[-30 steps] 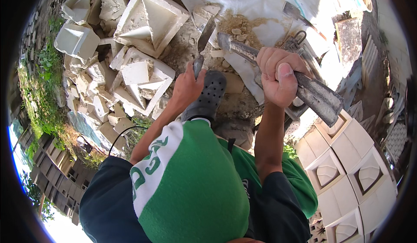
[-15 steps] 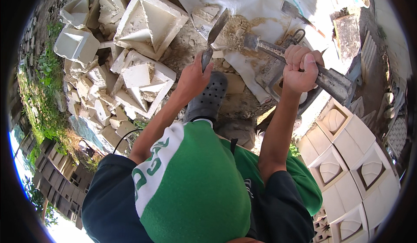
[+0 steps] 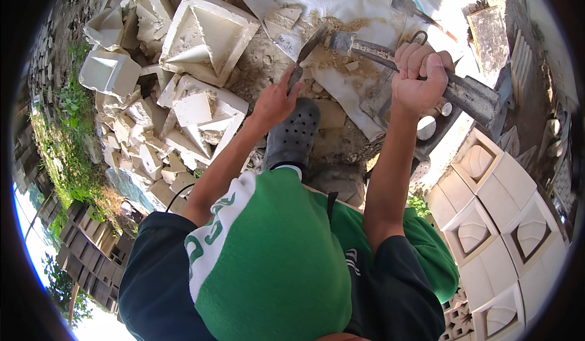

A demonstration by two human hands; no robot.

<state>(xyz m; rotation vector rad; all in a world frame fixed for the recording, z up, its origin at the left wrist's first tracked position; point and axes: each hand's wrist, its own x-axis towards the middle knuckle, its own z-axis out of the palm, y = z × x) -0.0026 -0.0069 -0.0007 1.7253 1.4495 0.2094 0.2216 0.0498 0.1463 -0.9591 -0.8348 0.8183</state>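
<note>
My left hand (image 3: 274, 105) is closed round the handle of a small narrow-bladed trowel (image 3: 312, 42), its dark blade slanting up to the right. My right hand (image 3: 420, 80) makes a fist round a long grey tool (image 3: 470, 96). That tool has a flat, squarish end at the left and a broad, channel-like part beyond the fist; its exact kind I cannot make out. The trowel's tip lies close beside the flat end; whether they touch I cannot tell. Below my left hand is a grey clog (image 3: 294, 135) on a foot.
Broken pale cast blocks (image 3: 207, 36) and rubble are heaped at the left. A dirty white sheet (image 3: 341, 0) spreads at the back, with a flat-bladed scraper (image 3: 420, 13) on it. Patterned cream blocks (image 3: 487, 237) stand stacked at the right. Green and white cloth (image 3: 274, 256) fills the lower middle.
The grey tool has shifted left, its flat end coming closer to the trowel blade. The trowel has moved slightly right and down. Both hands keep their holds.
</note>
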